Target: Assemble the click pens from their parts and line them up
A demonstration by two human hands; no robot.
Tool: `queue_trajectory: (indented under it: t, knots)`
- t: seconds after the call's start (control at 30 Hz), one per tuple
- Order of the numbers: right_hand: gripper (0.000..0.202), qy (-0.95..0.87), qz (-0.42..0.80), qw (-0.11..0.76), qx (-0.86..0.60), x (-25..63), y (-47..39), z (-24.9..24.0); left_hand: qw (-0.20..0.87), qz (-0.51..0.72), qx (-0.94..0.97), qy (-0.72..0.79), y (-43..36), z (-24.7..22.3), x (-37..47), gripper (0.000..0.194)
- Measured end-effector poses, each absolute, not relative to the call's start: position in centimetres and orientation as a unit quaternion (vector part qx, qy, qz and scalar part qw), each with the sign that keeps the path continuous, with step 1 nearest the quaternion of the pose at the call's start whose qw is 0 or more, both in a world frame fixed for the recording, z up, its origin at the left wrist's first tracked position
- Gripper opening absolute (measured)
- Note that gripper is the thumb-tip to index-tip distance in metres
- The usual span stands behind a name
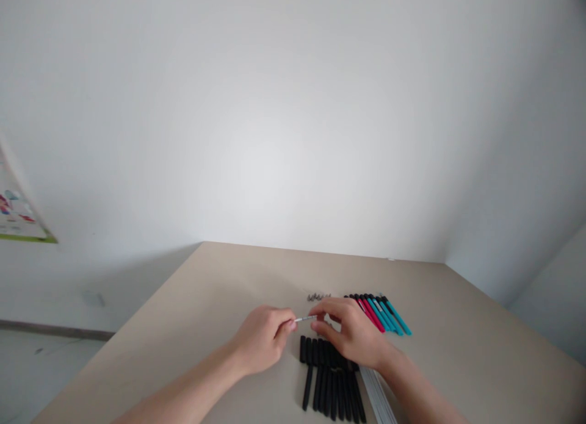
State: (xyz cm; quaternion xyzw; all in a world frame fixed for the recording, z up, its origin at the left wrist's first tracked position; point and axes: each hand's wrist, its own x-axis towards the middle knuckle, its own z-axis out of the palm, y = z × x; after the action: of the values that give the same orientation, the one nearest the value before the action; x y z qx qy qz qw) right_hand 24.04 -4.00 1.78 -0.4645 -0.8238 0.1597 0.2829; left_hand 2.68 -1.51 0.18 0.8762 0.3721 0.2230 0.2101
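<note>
My left hand (268, 337) is closed, pinching a thin white pen refill (305, 318) between thumb and forefinger. The refill points to the right. At its other end, the thumb and forefinger of my right hand (345, 327) curl around the tip; whether a small part sits there is hidden. Just below the hands is a row of short black pen caps (309, 349), partly covered by my right hand. Nearer to me lie several slim black pen barrels (336, 395). A bundle of long white refills (378, 396) lies beside them, partly under my right forearm.
Behind my right hand lie several pens with red and teal barrels (389, 314) and black ends. Small metal-looking pieces (318, 297) form a little group at the back. The beige table (238, 283) meets a white wall; a poster (21, 210) hangs at left.
</note>
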Motion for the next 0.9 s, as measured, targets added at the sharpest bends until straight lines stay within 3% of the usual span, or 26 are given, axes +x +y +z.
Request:
queue_trajectory:
  t: [0.17, 0.27, 0.37, 0.47, 0.67, 0.9]
  knots:
    - [0.022, -0.835, 0.155, 0.284, -0.445, 23.4, -3.7, 1.5, 0.225, 0.219, 0.879, 0.358, -1.6, 0.1, 2.7, 0.032]
    - [0.022, -0.833, 0.147, 0.303, -0.439, 23.3, -3.7, 1.4, 0.259, 0.241, 0.87, 0.344, -1.6, -0.3, 2.6, 0.022]
    - [0.019, -0.82, 0.138, 0.342, -0.437, 23.2, -3.9, 1.4, 0.284, 0.288, 0.849, 0.34, -1.4, -0.5, 2.6, 0.029]
    - [0.018, -0.799, 0.14, 0.388, -0.437, 23.0, -4.2, 1.4, 0.287, 0.32, 0.841, 0.328, -1.2, -0.4, 2.6, 0.02]
    - [0.019, -0.753, 0.241, 0.437, -0.429, 22.3, -4.5, 1.1, 0.31, 0.339, 0.836, 0.299, -1.3, -0.3, 2.8, 0.03]
    - [0.016, -0.723, 0.221, 0.512, -0.408, 22.1, -5.1, 1.3, 0.32, 0.341, 0.823, 0.322, -1.3, -0.5, 2.8, 0.018]
